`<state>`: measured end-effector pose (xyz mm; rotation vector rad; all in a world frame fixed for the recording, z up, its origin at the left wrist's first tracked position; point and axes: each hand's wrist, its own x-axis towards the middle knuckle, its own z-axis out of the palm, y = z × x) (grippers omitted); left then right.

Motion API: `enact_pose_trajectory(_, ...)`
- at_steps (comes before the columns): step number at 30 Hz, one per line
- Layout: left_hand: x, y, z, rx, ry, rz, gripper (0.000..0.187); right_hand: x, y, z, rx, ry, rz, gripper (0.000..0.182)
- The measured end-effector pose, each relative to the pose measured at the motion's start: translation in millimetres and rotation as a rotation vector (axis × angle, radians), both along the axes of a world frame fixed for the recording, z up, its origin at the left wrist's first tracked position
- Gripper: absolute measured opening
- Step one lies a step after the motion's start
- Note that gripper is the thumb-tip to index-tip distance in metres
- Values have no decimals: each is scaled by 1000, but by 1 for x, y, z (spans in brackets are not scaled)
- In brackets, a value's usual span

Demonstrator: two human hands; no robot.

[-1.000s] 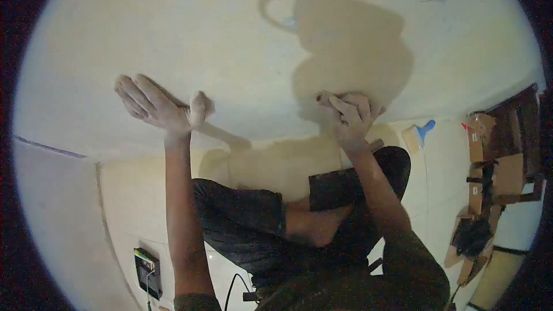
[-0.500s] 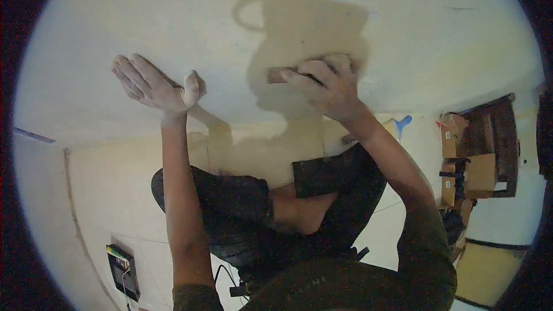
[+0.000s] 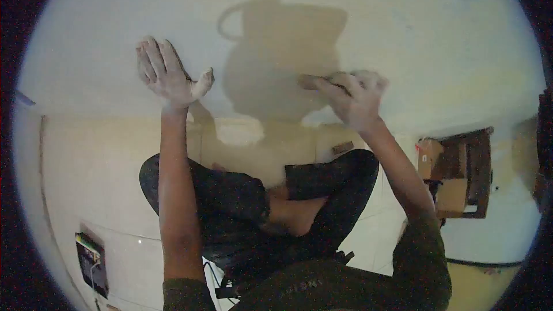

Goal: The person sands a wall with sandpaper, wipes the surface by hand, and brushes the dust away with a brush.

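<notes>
My left hand lies against the pale wall, its fingers stretched out and thumb apart, holding nothing. Whitish dust coats both hands. Bent fingers of my right hand press a brown, flat piece that looks like folded sandpaper to the wall. Only its left end shows; the rest is hidden under the fingers. A dark shadow of my head and body falls on the wall between the hands.
I sit cross-legged on a tiled floor, with my dark trousers close to the wall. A small brown block lies by my right knee. Cardboard boxes stand at the right, and a black object with a cable lies at lower left.
My right hand has slid right and slightly down the wall with the sandpaper. My left hand is a little further right and turned more upright. The camera view has shifted.
</notes>
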<state>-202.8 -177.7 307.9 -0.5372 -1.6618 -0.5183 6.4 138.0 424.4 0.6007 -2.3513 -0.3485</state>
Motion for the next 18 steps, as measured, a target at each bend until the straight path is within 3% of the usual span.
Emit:
enact_pose_trajectory(4, 4, -2, -14, 77, -55, 12, 103, 12, 13, 5, 34, 125, -38, 44)
enact_pose_trajectory(7, 2, 2, -16, 103, -57, 14, 104, -12, -12, 0, 64, 32, -46, 32)
enact_pose_trajectory(14, -5, -6, -20, 174, -85, 62, 104, 10, 4, 13, 51, 75, -71, 36)
enact_pose_trajectory(18, -4, -14, -16, 196, -64, 23, 105, -17, -46, 10, 58, 42, -18, 37)
